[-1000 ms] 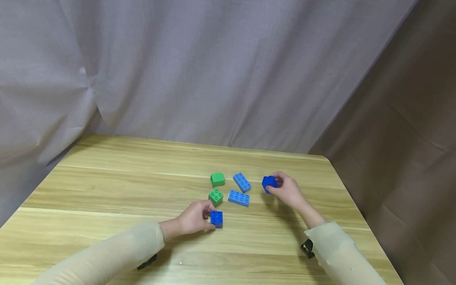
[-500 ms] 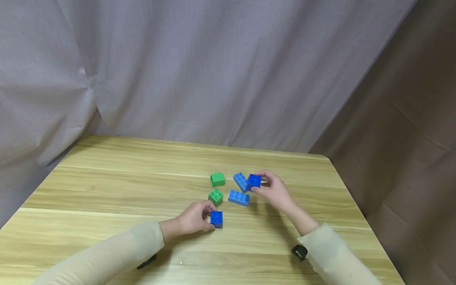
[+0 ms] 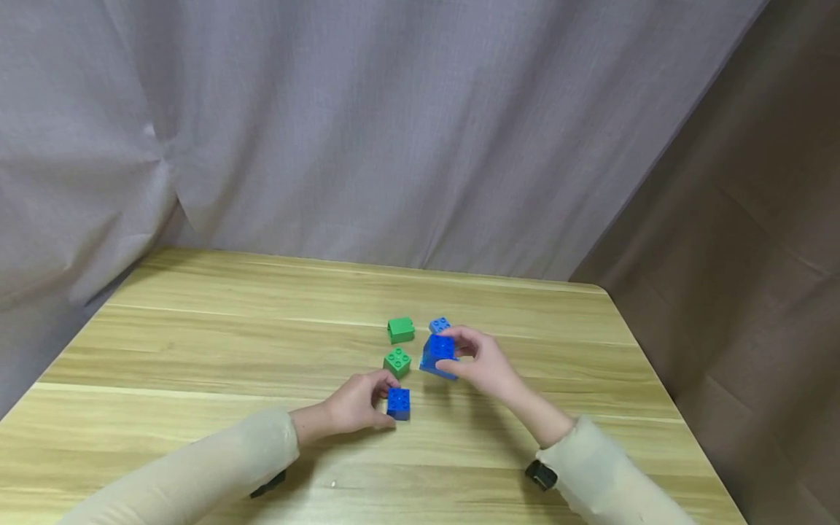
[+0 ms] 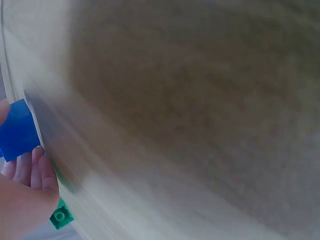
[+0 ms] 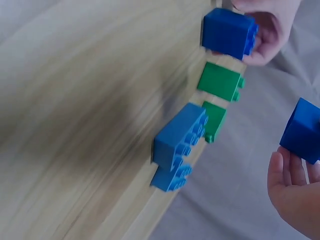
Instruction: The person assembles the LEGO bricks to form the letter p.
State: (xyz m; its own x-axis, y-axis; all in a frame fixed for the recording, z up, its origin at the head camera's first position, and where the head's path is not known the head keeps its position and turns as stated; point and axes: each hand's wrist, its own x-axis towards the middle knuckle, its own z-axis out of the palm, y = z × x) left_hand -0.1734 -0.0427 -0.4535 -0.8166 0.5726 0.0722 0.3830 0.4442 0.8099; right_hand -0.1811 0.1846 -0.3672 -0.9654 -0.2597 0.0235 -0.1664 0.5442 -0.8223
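My left hand (image 3: pixel 355 402) holds a dark blue brick (image 3: pixel 398 403) between thumb and fingers on the table; the left wrist view shows the fingers against that brick (image 4: pixel 19 131). Pinched in my right hand (image 3: pixel 484 364), a second dark blue brick (image 3: pixel 438 347) overlaps the nearer light blue brick (image 3: pixel 449 374) in the head view. From the right wrist, this held brick (image 5: pixel 303 131) appears raised off the table, apart from the two light blue bricks (image 5: pixel 172 138). The farther light blue brick (image 3: pixel 439 324) is partly covered.
Two green bricks lie left of the light blue ones: one on its side (image 3: pixel 400 330), the other studs up (image 3: pixel 397 362). A grey curtain (image 3: pixel 367 131) hangs behind the wooden table (image 3: pixel 230 328), and a brown one (image 3: pixel 741 240) at the right.
My right hand has moved left with its dark blue brick, from right of the light blue bricks to over them. The left hand has stayed nearly still.
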